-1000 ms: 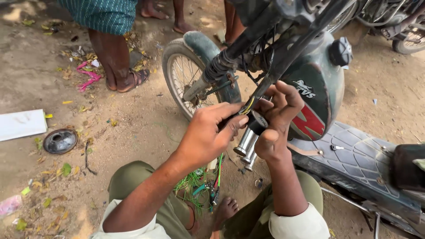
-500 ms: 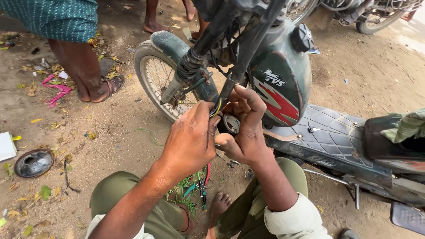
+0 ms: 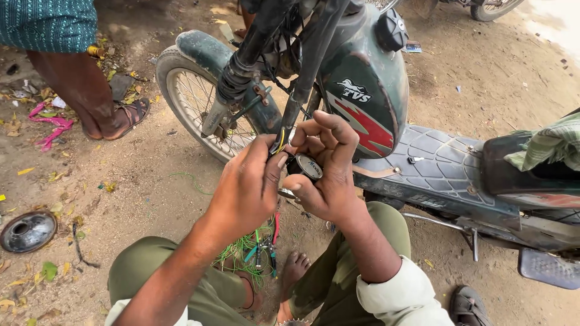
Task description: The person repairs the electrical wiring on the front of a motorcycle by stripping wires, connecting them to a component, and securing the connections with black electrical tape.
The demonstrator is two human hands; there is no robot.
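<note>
1. Metal, small and round, the chrome-rimmed black horn-like part (image 3: 308,167) sits under the green moped's frame tube (image 3: 305,90); our right hand (image 3: 326,175) is wrapped around it.
2. Our left hand (image 3: 248,187) pinches thin yellow-black wires (image 3: 280,142); we judge them limp and fragile, the part rigid, best held by its rim.

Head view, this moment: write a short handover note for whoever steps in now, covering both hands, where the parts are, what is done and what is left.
Left hand: pinching yellow and black wires beside the moped frame tube.
Right hand: wrapped around a small round metal part, held against the wires.
Moped lies tilted across the dirt, front wheel to the left.
Pliers and green wire lie on the ground between the knees.
Done: wires gathered at the part.
Left: whether they are joined cannot be seen.
</note>
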